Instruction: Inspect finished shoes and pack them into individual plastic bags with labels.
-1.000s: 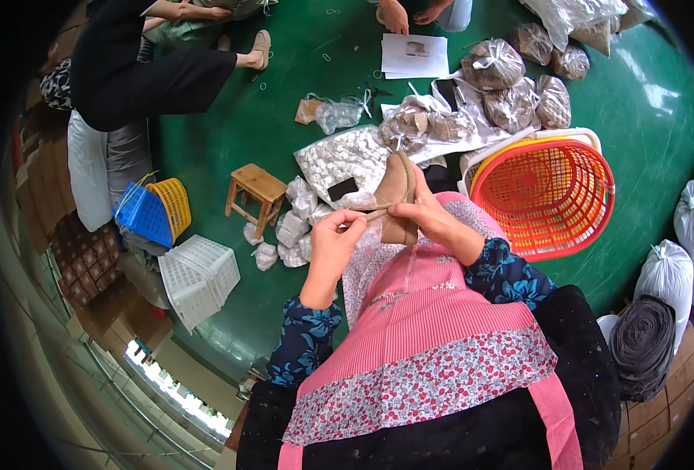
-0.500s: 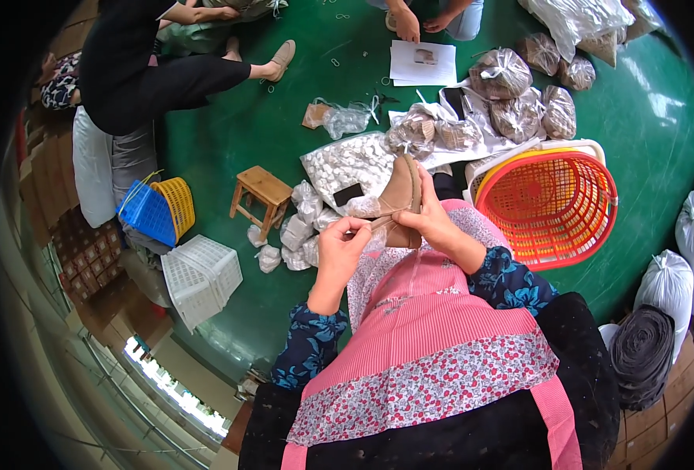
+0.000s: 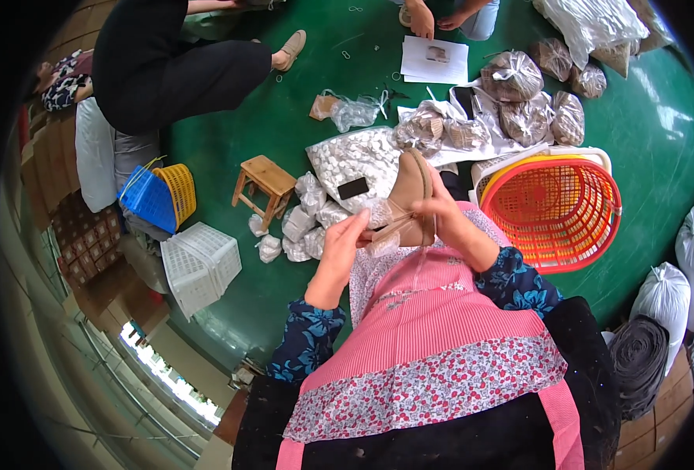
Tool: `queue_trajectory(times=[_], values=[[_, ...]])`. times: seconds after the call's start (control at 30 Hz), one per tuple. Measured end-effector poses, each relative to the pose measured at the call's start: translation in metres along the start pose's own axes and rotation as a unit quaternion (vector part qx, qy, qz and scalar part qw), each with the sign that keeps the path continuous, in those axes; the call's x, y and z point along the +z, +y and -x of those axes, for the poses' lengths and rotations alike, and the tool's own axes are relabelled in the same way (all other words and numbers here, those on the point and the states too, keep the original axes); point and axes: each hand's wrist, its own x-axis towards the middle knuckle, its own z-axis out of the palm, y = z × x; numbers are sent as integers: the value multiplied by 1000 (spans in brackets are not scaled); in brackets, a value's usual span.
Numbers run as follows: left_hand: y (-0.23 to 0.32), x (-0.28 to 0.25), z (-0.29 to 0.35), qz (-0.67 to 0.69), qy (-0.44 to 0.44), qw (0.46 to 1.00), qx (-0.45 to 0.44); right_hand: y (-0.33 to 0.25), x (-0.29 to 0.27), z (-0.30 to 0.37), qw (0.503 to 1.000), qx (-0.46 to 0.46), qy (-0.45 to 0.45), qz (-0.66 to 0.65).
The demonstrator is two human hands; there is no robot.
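A tan ankle boot (image 3: 411,182) with a light brown sole is held over my lap, toe pointing away from me. My right hand (image 3: 452,221) is closed around it from the right, thumb across its upper. Clear plastic (image 3: 380,211) bulges at the boot's left side, and a narrow strip or lace runs across there. My left hand (image 3: 342,252) is at that side, thumb and fingers drawn together by the strip and plastic. What exactly lies between those fingertips is too small to make out.
Ahead lies a large clear bag of white pieces (image 3: 348,155) with a dark phone (image 3: 353,188) on it. Small wrapped packets (image 3: 298,223) and a wooden stool (image 3: 265,185) are to the left. A red basket (image 3: 552,215) stands right. Two people sit nearby, one by papers (image 3: 434,59).
The boot has turned slightly, showing more of its side. My left fingers have moved from a raised pinch to lying along the boot's left edge. My right thumb has shifted up the upper.
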Motion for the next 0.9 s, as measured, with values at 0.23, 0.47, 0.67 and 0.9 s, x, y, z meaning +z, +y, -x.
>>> queue_trajectory(times=[0.23,0.47,0.67,0.9], values=[[-12,15,5,73,4,997,-1,-2,-3,-10,999,-9,26,19],[14,44,50,-298,-186,888,295,11,-23,-13,986,94,78,-117],[24,53,73,-268,-96,845,452,-15,-7,4,874,244,-90,-410],[-16,45,38,-172,-12,940,294,-23,-4,23,903,245,-118,-332]])
